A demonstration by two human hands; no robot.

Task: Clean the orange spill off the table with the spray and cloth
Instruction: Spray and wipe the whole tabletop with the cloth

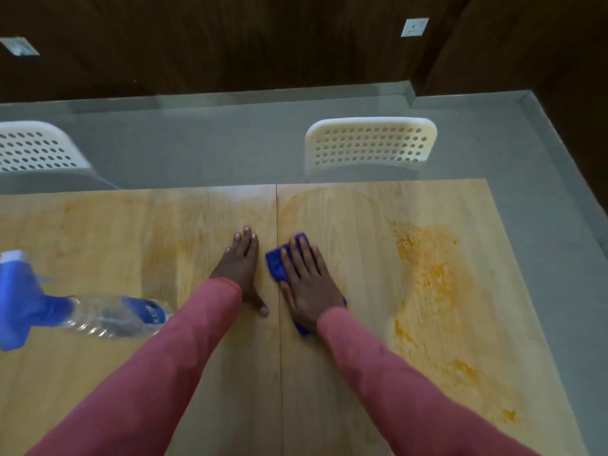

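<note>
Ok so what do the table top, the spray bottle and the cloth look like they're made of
Table top: pale wood or wood-look laminate, matte, with visible grain and a seam.
Spray bottle: clear ribbed plastic, glossy, blue trigger head.
Cloth: soft blue fabric, probably microfibre, bunched under the right hand.

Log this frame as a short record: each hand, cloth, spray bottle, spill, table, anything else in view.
left hand: flat on the table, fingers straight, holding nothing
right hand: pressing flat on the cloth
cloth: blue, under the right hand
spray bottle: lying on its side at the left, untouched
spill: orange patch right of the cloth, not yet wiped
table: light wood with a centre seam
chairs: two white ones at the far side
</note>
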